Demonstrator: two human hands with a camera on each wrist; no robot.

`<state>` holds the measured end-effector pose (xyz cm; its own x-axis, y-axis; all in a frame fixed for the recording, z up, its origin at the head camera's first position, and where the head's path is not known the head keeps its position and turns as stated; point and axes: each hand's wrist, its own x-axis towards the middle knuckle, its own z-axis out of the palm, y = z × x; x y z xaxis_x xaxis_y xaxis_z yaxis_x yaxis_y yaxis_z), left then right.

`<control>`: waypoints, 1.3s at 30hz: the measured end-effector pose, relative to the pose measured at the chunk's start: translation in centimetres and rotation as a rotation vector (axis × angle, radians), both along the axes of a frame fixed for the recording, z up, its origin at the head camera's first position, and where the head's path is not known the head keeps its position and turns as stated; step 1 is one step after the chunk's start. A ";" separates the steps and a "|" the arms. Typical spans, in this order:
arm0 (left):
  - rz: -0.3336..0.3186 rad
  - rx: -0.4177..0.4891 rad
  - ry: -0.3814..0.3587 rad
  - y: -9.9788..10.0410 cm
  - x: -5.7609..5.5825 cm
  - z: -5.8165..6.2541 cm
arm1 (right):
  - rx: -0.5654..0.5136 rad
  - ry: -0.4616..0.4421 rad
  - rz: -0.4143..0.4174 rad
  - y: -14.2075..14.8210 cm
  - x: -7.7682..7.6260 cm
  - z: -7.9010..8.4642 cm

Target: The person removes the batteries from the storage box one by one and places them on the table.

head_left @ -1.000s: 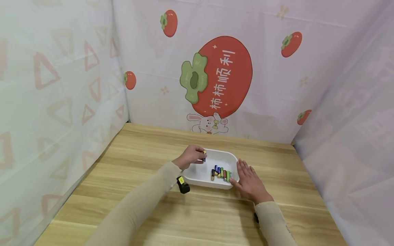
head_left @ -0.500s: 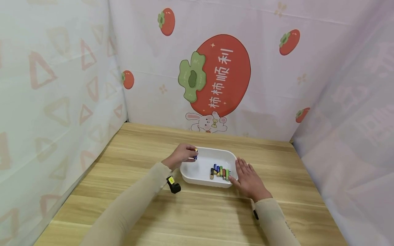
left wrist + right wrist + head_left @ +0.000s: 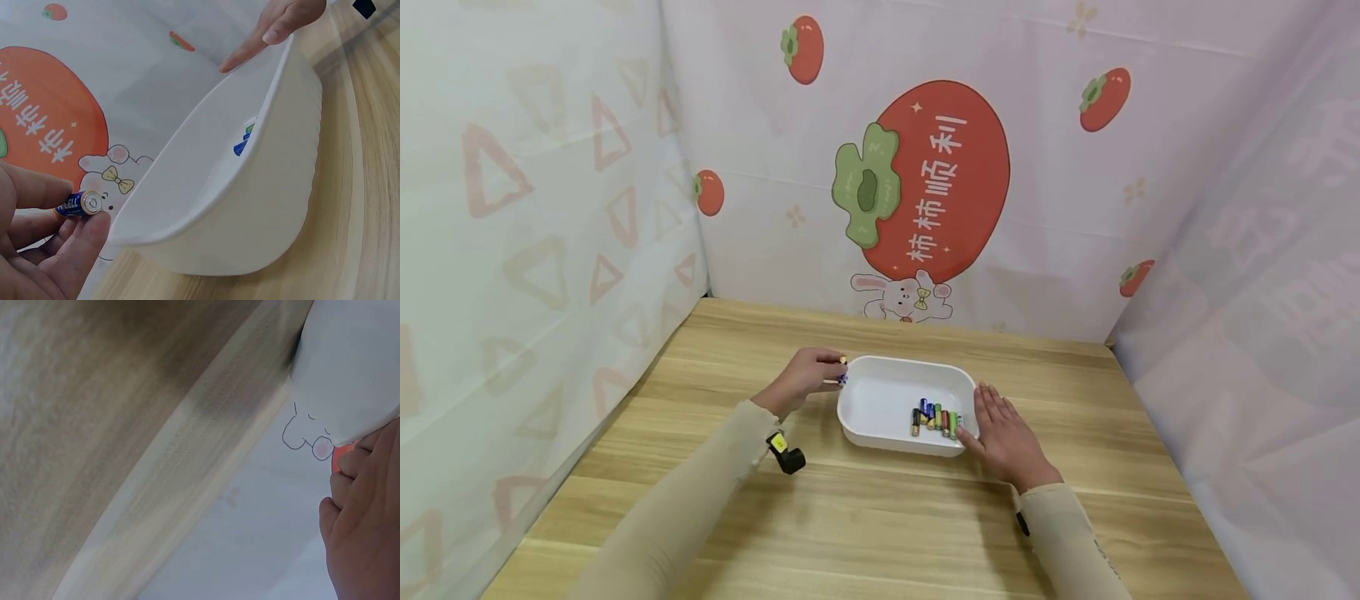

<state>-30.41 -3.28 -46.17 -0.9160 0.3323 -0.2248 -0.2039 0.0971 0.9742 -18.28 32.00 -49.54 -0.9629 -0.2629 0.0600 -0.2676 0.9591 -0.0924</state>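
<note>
- Head view: At a wood-grain table [image 3: 880, 529], we see a person in beige sleeves [image 3: 688, 500] with hands at both ends of a white tray [image 3: 876, 398]. The left hand [image 3: 805, 377] pinches one blue battery [image 3: 843, 372] at its fingertips, just beside the tray's left end, toward the far corner.
- Same view, right side: The right hand [image 3: 1011, 442] rests against the tray's right end, fingers straight and close together, thumb spread toward the near right corner; we see nothing in its grasp.
- Same view, inside the tray: We find a cluster of batteries [image 3: 937, 418] (black, blue, green and red among them) lying in the near right part, beside the right thumb.
- Same view, far side: A pale backdrop [image 3: 1045, 279] carries a large red persimmon [image 3: 977, 200] and a white rabbit [image 3: 906, 298].
- Left wrist view: From closer in, we make out the fingers narrowed onto the blue battery, its silver end and part of its lettering exposed. It is held up to the left of the tray, apart from the rim. Bits of blue and green show within; the right hand touches the right end.
- Right wrist view: We see the back of the right hand against the tray's white outside (its fingertips are partly hidden from us), with the table's edge and the backdrop beyond.
</note>
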 end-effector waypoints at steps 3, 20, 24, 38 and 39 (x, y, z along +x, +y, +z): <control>0.009 0.000 -0.008 -1.1 0.2 -0.2 | 0.006 0.000 0.005 0.0 0.0 -0.1; 0.064 -0.043 -0.051 -4.3 0.4 -2.5 | -0.011 -0.032 0.039 0.3 -0.1 0.2; 0.065 -0.052 -0.038 -4.8 0.5 -2.9 | 0.000 -0.036 0.057 0.4 0.2 0.5; 0.090 -0.099 -0.082 -5.3 0.7 -4.5 | -0.026 -0.042 0.062 -0.2 0.6 0.3; 0.091 -0.093 -0.084 -5.4 0.7 -4.8 | -0.026 -0.042 0.061 -0.2 0.6 0.3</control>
<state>-29.75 -8.66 -50.93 -0.9182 0.2231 -0.3273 -0.2959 0.1632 0.9412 -17.71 31.79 -49.23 -0.9470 -0.3200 0.0273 -0.3208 0.9383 -0.1295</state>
